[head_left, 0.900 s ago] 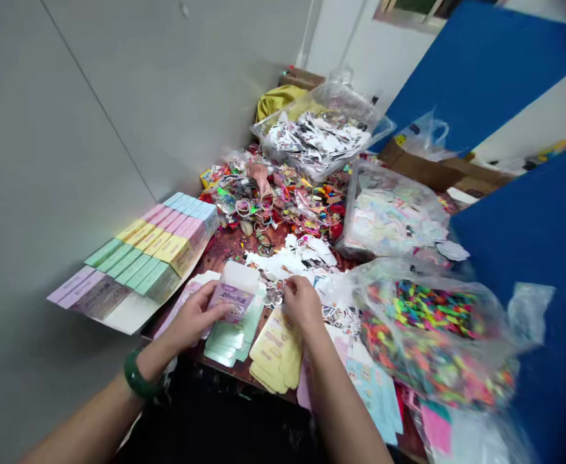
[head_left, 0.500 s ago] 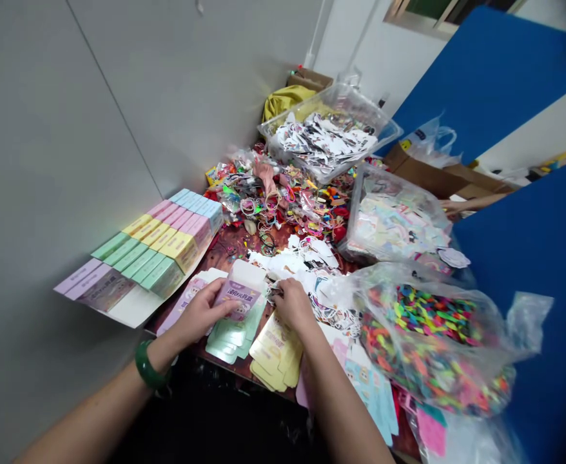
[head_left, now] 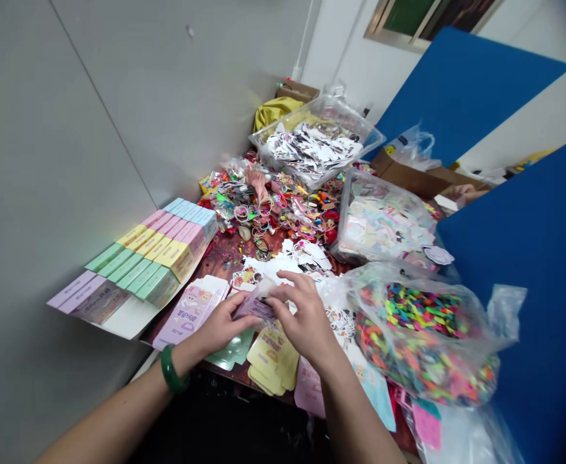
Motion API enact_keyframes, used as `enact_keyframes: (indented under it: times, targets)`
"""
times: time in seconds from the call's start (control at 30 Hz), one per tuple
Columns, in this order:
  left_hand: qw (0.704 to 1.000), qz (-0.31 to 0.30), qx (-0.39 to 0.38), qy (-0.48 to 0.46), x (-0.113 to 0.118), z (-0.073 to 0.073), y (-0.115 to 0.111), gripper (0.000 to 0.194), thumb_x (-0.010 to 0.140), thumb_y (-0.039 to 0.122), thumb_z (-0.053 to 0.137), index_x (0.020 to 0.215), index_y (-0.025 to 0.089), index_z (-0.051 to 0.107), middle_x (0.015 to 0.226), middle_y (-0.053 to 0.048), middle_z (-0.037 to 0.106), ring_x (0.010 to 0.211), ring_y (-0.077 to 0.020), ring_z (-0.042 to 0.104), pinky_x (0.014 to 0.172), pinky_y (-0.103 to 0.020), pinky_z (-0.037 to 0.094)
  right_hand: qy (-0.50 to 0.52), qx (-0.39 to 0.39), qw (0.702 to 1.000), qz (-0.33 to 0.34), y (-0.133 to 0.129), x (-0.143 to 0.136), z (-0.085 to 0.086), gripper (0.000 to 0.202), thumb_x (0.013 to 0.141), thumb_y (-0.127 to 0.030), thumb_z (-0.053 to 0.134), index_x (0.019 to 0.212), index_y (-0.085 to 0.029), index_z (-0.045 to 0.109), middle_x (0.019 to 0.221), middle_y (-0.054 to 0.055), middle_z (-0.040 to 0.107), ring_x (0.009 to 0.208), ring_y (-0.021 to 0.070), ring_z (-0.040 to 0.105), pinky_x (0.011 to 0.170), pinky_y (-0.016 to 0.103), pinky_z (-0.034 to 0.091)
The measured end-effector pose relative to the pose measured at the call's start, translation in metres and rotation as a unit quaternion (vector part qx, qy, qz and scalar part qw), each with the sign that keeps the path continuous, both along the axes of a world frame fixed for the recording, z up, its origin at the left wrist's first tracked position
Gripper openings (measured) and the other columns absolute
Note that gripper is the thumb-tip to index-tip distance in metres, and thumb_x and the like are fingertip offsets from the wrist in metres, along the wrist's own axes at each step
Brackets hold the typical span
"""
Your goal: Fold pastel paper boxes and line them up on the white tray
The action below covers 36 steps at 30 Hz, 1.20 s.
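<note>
My left hand (head_left: 225, 328) grips a small purple carton (head_left: 254, 308), thumb across its near face, tilted with its open end toward the right. My right hand (head_left: 305, 316) is at that open end, fingers bent and pinched together beside the white flap; what they hold, if anything, I cannot make out. Below the hands lie flat cartons: yellow ones (head_left: 273, 361), green ones (head_left: 232, 353) partly hidden by my left hand, and pink ones (head_left: 309, 386) under my right wrist. Flat purple cartons (head_left: 186, 316) lie to the left. White-backed cutout stickers (head_left: 307, 254) are heaped just beyond.
Filled cartons in several colours stand in a display tray (head_left: 133, 316) at left. Behind are a pile of trinkets (head_left: 283, 200), a clear bin of cutouts (head_left: 258, 138) and another bin (head_left: 343, 238). A bag of colourful pieces (head_left: 428, 348) is at right. Another person's hand (head_left: 464, 193) shows beyond.
My right hand has come up from the sticker heap to the carton's open end. The carton in my left hand has tilted from upright toward the right.
</note>
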<state>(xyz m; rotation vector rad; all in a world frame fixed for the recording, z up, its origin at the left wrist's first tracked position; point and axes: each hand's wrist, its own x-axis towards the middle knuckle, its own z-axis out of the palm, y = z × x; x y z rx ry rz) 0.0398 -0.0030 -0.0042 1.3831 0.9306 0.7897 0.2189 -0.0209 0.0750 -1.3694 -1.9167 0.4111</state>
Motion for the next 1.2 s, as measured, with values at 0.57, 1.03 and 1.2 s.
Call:
enact_keyframes:
  times: [0.57, 1.03, 1.2]
  targets:
    - [0.992, 0.055, -0.047, 0.099, -0.011, -0.018, 0.009, 0.060, 0.064, 0.051, 0.071, 0.112, 0.017, 0.059, 0.115, -0.010, 0.067, 0.108, -0.0326, 0.060, 0.099, -0.044, 0.044, -0.200, -0.316, 0.811, -0.451, 0.006, 0.270, -0.031, 0.011, 0.064, -0.010, 0.058, 0.066, -0.013, 0.068, 0.078, 0.016, 0.069, 0.078, 0.0260, 0.064, 0.067, 0.029, 0.042]
    - [0.990, 0.032, -0.090, 0.100, 0.012, 0.002, 0.011, 0.067, 0.060, 0.055, 0.073, 0.115, 0.019, 0.056, 0.117, -0.008, 0.067, 0.107, -0.0313, 0.061, 0.097, -0.043, 0.047, 0.150, -0.250, 0.881, -0.372, -0.014, 0.298, -0.019, 0.027, 0.067, -0.040, 0.063, 0.076, -0.014, 0.066, 0.053, -0.002, 0.053, 0.043, 0.0085, 0.039, 0.042, 0.022, 0.029]
    - [0.992, 0.022, -0.090, 0.083, 0.027, 0.009, 0.010, 0.065, 0.059, 0.054, 0.075, 0.110, 0.018, 0.058, 0.116, -0.009, 0.067, 0.109, -0.0315, 0.060, 0.100, -0.044, 0.044, 0.200, -0.241, 0.875, -0.369, -0.012, 0.293, -0.020, 0.022, 0.060, -0.033, 0.068, 0.071, -0.014, 0.068, 0.057, 0.001, 0.059, 0.048, 0.0091, 0.044, 0.044, 0.022, 0.031]
